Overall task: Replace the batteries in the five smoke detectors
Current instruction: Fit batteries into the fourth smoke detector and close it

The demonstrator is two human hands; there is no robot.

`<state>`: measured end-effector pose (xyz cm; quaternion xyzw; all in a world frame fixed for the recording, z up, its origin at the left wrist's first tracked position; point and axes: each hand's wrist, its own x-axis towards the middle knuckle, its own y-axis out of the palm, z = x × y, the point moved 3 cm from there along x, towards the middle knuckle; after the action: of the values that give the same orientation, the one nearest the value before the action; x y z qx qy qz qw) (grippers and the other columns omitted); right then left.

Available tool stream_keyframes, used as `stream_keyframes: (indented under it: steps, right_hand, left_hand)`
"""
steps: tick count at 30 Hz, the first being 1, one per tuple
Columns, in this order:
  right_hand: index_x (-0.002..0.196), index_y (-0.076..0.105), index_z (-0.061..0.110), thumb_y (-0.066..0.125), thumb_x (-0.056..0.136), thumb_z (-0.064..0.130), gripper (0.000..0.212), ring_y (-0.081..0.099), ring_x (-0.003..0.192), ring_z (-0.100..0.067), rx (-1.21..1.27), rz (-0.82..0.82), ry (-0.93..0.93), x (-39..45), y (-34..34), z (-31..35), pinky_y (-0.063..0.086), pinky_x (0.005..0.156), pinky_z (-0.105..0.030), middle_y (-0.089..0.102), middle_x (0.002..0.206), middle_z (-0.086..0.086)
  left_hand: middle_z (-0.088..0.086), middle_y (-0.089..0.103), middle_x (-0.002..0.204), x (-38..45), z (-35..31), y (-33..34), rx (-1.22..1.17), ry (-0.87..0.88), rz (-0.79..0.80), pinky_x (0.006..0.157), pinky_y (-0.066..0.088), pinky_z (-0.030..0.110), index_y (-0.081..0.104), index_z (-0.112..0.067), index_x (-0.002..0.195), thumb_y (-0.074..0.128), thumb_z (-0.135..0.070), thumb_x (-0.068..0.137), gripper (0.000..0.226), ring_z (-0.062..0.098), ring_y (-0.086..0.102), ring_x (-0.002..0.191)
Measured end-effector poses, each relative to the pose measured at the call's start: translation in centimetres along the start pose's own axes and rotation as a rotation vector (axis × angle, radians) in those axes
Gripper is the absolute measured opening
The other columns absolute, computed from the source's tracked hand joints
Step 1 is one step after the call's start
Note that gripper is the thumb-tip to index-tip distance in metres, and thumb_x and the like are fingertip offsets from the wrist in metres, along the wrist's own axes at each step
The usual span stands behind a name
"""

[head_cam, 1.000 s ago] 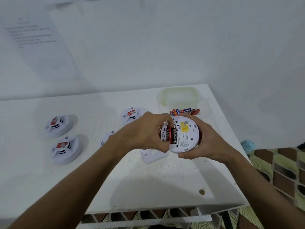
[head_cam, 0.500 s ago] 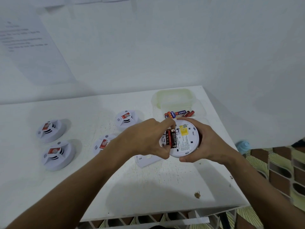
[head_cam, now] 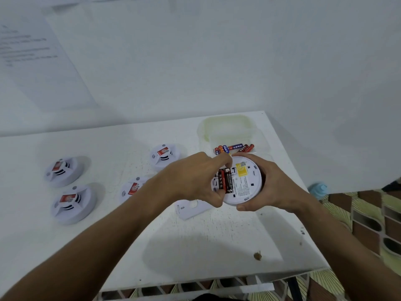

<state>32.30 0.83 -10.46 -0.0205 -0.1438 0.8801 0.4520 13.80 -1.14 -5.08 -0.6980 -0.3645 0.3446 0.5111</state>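
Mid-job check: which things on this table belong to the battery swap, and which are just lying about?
Job:
- open detector in right hand
- fitted batteries under left hand
- loose batteries in the tub
- four detectors
- cover plate

Lying about:
- brown scrap
- wall paper
- blue object

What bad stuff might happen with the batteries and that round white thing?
The detector is held in the air by the right hand, so it might slip. The left hand is working at its batteries; one may pop out, perhaps toward the loose batteries behind and mix in.
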Motion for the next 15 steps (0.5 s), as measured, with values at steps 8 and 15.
stream_keyframes:
  steps: [8,15]
  right_hand:
    - [0.133,0.054,0.018,0.089,0.052,0.0,0.09,0.063,0.113,-0.02,0.065,-0.06,-0.003,0.1,-0.3,-0.2,0.056,0.084,-0.027,0.068,0.12,0.001]
    - [0.133,0.054,0.022,0.089,0.054,0.001,0.09,0.061,0.117,-0.023,0.081,-0.104,-0.017,-0.1,-1.8,-0.2,0.057,0.088,-0.03,0.065,0.126,0.0]
  left_hand:
    - [0.001,0.069,0.103,-0.9,0.0,0.3,0.081,0.139,-0.181,0.069,0.054,0.032,0.041,-0.026,0.142,0.044,-0.032,0.093,0.049,0.016,0.063,0.084]
    - [-0.008,0.071,0.115,0.0,-0.2,-0.1,-0.271,0.058,-0.243,0.069,0.057,0.024,0.065,-0.027,0.124,0.063,-0.044,0.089,0.039,0.005,0.067,0.082]
